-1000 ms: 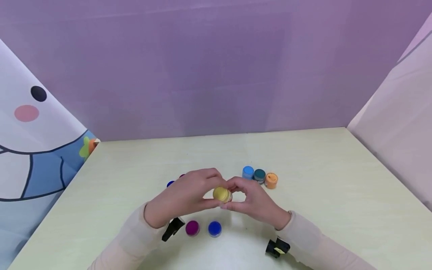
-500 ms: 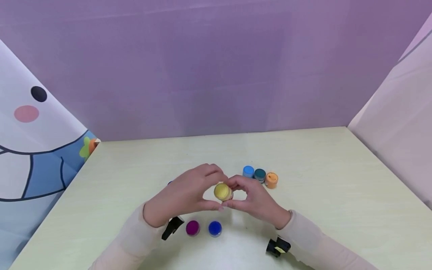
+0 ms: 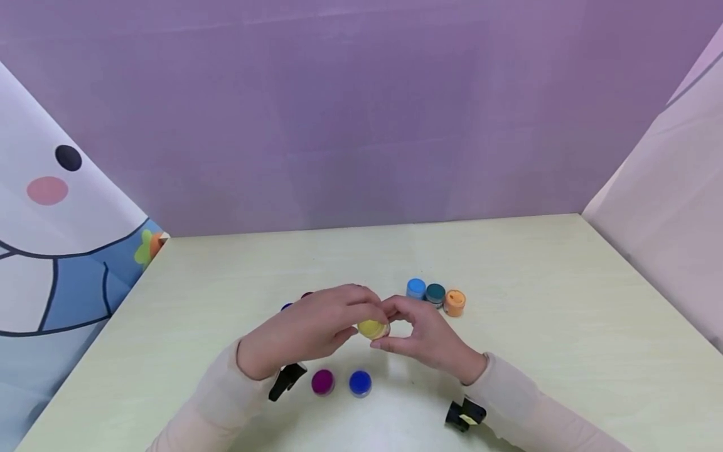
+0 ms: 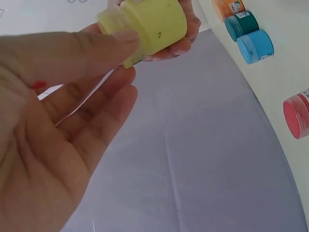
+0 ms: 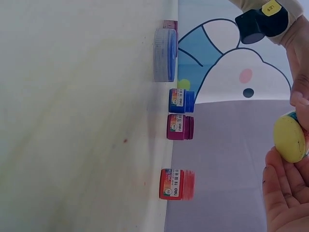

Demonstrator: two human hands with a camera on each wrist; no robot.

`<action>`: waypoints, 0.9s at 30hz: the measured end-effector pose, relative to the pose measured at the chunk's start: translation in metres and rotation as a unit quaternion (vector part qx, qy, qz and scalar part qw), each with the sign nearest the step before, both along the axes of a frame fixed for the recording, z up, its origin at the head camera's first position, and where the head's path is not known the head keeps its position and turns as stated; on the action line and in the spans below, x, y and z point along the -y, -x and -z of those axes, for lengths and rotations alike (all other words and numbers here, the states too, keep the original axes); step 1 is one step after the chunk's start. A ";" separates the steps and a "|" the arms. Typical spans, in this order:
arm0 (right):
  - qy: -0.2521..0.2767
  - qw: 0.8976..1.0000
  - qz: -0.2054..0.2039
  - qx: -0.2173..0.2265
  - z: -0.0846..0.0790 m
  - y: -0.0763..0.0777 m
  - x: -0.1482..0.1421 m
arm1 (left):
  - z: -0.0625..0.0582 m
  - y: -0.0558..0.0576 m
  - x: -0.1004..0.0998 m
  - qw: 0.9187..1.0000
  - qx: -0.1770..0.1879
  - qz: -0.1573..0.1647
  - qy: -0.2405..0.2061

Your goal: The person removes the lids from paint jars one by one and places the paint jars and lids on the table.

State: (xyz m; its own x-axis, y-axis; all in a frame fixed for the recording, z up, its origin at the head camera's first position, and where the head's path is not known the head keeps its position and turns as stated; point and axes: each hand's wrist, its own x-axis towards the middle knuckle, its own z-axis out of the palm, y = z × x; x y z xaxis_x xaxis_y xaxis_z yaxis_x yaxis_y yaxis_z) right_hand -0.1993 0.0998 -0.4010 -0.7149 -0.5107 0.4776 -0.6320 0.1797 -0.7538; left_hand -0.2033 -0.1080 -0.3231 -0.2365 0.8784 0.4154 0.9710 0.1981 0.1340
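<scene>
A small yellow paint jar [image 3: 371, 329] is held above the middle of the table, between both hands. My right hand [image 3: 429, 333] grips its body between thumb and fingers. My left hand [image 3: 310, 326] pinches the lid end from the other side, its fingers covering part of the top in the head view. In the left wrist view, the left thumb [image 4: 116, 41] presses on the lid of the tilted jar, and some of the left fingers stay off it. The right wrist view shows the jar's round yellow base [image 5: 289, 140] beside the right fingers [image 5: 280, 193].
Light blue [image 3: 415, 289], dark green [image 3: 435, 295] and orange [image 3: 454, 302] jars stand behind the right hand. Nearer are a magenta jar [image 3: 322, 382] and a blue jar [image 3: 359, 383]. More jars are partly hidden behind the left hand; a red jar [image 5: 174, 184] shows in the wrist views.
Half a second ago the left thumb and fingers were spread wide around the lid; now they have closed onto it. The jar rose slightly, then dipped back. The right hand keeps its grip.
</scene>
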 end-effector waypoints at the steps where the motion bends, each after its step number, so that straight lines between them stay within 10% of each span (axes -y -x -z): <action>1: -0.001 1.000 0.000 -0.001 0.000 0.000 0.000 | 0.000 0.000 0.000 1.000 0.002 -0.001 0.000; 27: -0.002 1.000 -0.006 -0.020 -0.001 0.000 0.001 | 0.001 -0.007 -0.006 0.981 0.039 -0.186 0.037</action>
